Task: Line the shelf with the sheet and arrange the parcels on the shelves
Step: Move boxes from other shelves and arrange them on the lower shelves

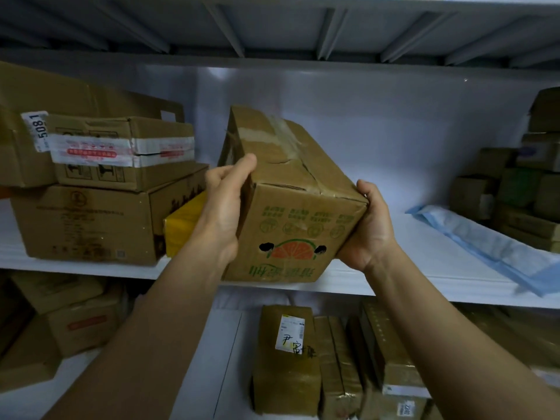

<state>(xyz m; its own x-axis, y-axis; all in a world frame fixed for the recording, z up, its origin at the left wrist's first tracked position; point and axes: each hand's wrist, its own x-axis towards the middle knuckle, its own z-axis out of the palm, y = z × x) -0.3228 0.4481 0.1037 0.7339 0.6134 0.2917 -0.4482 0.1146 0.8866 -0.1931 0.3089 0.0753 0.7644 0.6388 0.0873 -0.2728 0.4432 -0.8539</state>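
Note:
A brown cardboard parcel (291, 204) with an orange-slice print, upside down, sits tilted at the front edge of the middle shelf (394, 286). My left hand (225, 207) grips its left side, thumb over the top edge. My right hand (368, 225) holds its right lower corner. A white sheet (378, 253) covers the shelf surface. A pale blue packet (485, 244) lies flat on the shelf to the right.
Stacked cartons (91, 219) and a yellow packet (181, 225) fill the shelf's left end. Small parcels (521, 189) are piled at the right end. The lower shelf holds several upright parcels (288, 359) and boxes at the left (69, 322). The upper shelf's underside (272, 28) is close overhead.

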